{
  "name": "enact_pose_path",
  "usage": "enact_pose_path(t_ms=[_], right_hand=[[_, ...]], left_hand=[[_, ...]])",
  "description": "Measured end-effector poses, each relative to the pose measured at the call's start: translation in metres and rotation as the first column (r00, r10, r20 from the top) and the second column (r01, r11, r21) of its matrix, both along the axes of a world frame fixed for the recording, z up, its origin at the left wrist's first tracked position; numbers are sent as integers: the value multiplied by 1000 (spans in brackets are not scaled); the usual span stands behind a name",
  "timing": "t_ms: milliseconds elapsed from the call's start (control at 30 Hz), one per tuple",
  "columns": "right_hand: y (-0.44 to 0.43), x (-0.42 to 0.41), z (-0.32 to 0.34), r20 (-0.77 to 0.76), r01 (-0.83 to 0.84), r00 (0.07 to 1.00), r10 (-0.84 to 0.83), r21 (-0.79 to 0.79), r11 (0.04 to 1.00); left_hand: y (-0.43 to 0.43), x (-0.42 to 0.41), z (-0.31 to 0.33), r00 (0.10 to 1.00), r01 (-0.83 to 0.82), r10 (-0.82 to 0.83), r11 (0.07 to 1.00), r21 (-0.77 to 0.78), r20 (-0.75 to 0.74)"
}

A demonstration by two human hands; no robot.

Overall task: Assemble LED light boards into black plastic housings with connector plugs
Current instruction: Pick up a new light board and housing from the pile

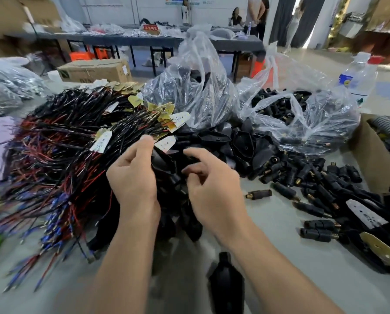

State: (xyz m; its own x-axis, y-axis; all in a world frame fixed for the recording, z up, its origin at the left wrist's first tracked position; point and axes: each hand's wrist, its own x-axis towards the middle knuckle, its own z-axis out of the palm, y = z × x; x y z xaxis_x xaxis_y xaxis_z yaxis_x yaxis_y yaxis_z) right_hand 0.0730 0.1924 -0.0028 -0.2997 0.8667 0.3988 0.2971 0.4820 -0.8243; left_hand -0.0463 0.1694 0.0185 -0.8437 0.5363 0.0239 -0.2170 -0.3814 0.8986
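centre frame: left hand (132,177) grips a black housing (163,162); right hand (209,184) curled beside it, hold unclear. few boarded housings (366,214) lower right; large board pile (76,132) left and plugs (314,177) right lie unassembled on the table (268,223). judged early.

Left hand (132,177) gripping black housing (164,163), right hand (212,191) close beside, wire pile (53,143) left, plugs (314,177) right
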Motion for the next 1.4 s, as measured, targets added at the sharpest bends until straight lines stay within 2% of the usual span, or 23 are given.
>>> enact_pose_path(t_ms=[100, 233, 300, 367, 433, 567, 667, 733, 833, 900, 1000, 1067, 1167, 1300, 1367, 1400], right_hand=[[14, -44, 20, 52, -76, 996, 77, -11, 997], [43, -89, 39, 183, -194, 960, 211, -104, 975], [57, -105, 44, 360, -244, 897, 257, -81, 966], [66, -115, 50, 509, -264, 830, 228, 0, 964], [70, -116, 55, 489, -236, 855, 170, 75, 969], [75, -109, 57, 305, -103, 951, 56, 141, 985], [78, -110, 57, 413, 44, 910, -39, -3, 999], [75, -113, 54, 423, 36, 905, 51, -196, 980], [67, -120, 51, 436, 2, 894, 106, -240, 971], [64, -123, 54, 357, 52, 932, 56, -288, 956], [64, -119, 62, 203, 89, 979, -23, -321, 943], [65, -113, 69, 18, 23, 1000, -18, -355, 935], [72, -103, 76, -285, -127, 958, -19, -484, 866], [91, -92, 91, -434, -222, 897, -88, -612, 759], [105, -84, 100, -421, -170, 889, -178, -667, 725], [112, -79, 103, -377, -112, 905, -198, -661, 742]], left_hand=[[-4, -24, 2, 988, -96, 88, 993, 62, 130], [-7, -42, -5, 963, -127, 111, 991, 50, 246], [-6, -48, -9, 950, -139, 127, 990, 24, 286], [-7, -51, -11, 937, -133, 122, 991, 13, 327], [-7, -52, -11, 935, -121, 117, 993, -8, 335], [-7, -50, -12, 946, -100, 126, 990, -99, 300], [-6, -47, -12, 950, -93, 123, 989, -116, 287], [-6, -46, -13, 951, -87, 117, 989, -115, 287], [-5, -50, -18, 950, -83, 114, 990, -118, 292], [-4, -49, -21, 963, -93, 123, 987, -134, 238], [-4, -46, -19, 988, -119, 131, 981, -151, 76], [-4, -45, -16, 988, -157, 157, 975, -160, -15], [-4, -40, -18, 969, -197, 166, 967, -164, -185], [-4, -33, -20, 941, -201, 125, 953, -225, -313], [-4, -32, -18, 938, -217, 141, 951, -218, -317], [-4, -32, -17, 948, -201, 138, 959, -199, -288]])
